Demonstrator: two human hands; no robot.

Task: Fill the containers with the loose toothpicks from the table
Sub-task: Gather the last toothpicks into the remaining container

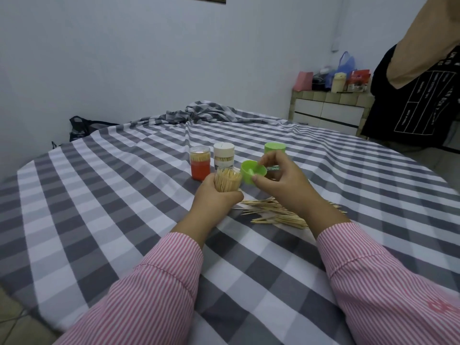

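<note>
Well along, by the look of things. Left hand [219,195] curled round a clear plastic cylinder [227,181] packed full of pale wooden toothpicks, open at the top, held just above the grey-and-white checked tablecloth [124,195]. Right hand [281,178] pinching a lime-green round plastic lid [252,174] between thumb and fingers, hollow side tilted toward the camera, just at three o'clock of the full cylinder; capping judged to be the step in hand.

At eleven o'clock of the hands, standing upright and capped: a red-capped tub with orange base [200,163] and a white-capped tub [224,155], both showing toothpicks inside. At one o'clock, a green-capped tub [275,148], mostly hidden behind the right hand; contents impossible to tell.

Still to do: a loose heap of wooden toothpicks [278,212] lying at five o'clock of the held cylinder, partly under the right wrist.
</note>
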